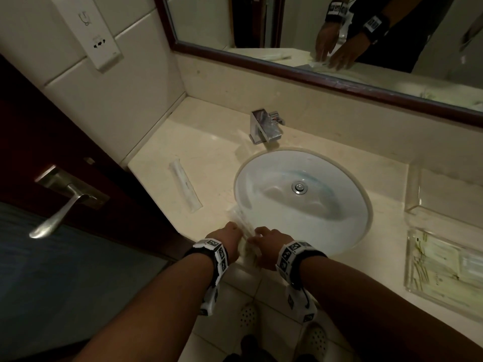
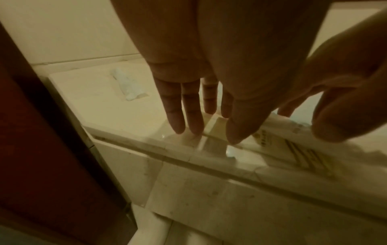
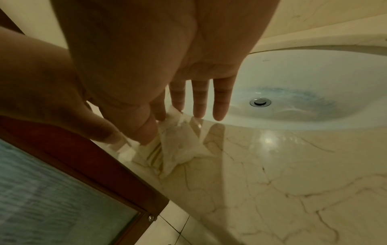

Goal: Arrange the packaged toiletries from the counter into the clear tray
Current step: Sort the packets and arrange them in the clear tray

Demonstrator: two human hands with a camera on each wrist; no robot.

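A crinkled clear-wrapped packet (image 1: 239, 218) (image 3: 182, 145) (image 2: 297, 149) lies at the counter's front edge, just left of the sink. Both hands are on it. My left hand (image 1: 230, 232) (image 2: 211, 136) has straight fingers whose tips touch the packet's left end. My right hand (image 1: 261, 235) (image 3: 155, 129) pinches the wrapper between thumb and forefinger, its other fingers straight. A long wrapped packet (image 1: 185, 186) (image 2: 130, 86) lies farther left on the counter. The clear tray (image 1: 409, 259) sits at the right front with packets inside.
The white sink (image 1: 347, 231) with its chrome faucet (image 1: 265, 126) fills the counter's middle. A second clear box (image 1: 413, 189) stands behind the tray. A dark door with a lever handle (image 1: 60, 212) is close on the left. A mirror (image 1: 339, 35) hangs above.
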